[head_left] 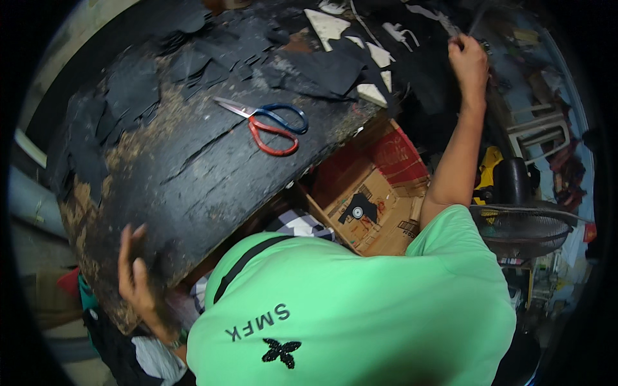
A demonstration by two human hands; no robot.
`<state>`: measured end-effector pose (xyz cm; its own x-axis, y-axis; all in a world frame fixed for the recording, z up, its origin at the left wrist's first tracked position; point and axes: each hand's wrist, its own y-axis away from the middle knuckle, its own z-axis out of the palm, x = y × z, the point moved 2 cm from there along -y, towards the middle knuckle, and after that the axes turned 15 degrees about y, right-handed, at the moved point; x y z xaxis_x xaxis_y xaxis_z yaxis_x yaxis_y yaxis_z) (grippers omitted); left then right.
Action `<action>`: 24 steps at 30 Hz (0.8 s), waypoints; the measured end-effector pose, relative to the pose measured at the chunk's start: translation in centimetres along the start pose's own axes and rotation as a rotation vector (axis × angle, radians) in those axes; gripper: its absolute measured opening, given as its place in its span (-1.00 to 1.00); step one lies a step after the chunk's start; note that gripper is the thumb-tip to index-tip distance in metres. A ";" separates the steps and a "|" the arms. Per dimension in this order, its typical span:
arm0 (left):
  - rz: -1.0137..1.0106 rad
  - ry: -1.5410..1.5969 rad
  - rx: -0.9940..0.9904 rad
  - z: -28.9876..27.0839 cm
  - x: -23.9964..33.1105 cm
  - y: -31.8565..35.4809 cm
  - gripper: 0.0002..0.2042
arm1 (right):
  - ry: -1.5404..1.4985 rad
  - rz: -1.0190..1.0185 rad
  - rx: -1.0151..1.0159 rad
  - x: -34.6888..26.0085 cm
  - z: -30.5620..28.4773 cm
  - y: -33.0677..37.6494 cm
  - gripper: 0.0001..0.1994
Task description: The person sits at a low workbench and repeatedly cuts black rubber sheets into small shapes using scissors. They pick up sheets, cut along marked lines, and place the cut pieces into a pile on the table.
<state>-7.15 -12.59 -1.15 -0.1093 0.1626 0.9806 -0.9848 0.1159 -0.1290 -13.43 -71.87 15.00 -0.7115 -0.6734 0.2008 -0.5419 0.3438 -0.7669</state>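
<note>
Under L hand [138,276]: I note the near edge of the worn black worktable [193,174], fingers spread flat on it, gripping nothing. R hand [468,63] is extended far ahead, fist clenched on a thin grey strip [473,24]; strip end unclear. Between hands, nearer L: scissors [267,122], red/blue handles, untouched, w/ black fabric scraps [322,67] beyond.

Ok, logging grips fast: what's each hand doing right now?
Left hand: open, fingers resting on the worn black wooden table edge.
Right hand: closed on a thin grey strip.
</note>
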 end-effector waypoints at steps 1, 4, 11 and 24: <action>-0.044 -0.033 -0.177 2.1 0.9 -0.9 -0.37 | -0.097 -0.032 -0.080 -2.7 -2.0 -0.6 -0.78; -0.206 0.455 -0.703 7.3 1.4 -2.5 -0.22 | -0.569 -0.313 -0.015 -12.9 -8.3 0.4 -0.86; -0.429 0.909 -0.023 1.2 -1.2 -4.7 -0.24 | -0.979 -1.354 -0.256 -33.9 -17.0 16.6 -0.69; -0.354 0.964 0.208 -3.5 -5.1 -2.2 -0.49 | -0.659 -0.557 -0.670 -23.0 -1.2 17.9 -0.69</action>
<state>-3.97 -10.24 -6.43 0.2535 0.8750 0.4124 -0.9533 0.1535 0.2602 -7.31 -49.43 -2.59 -0.0200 -0.9946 -0.1019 -0.9893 0.0345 -0.1419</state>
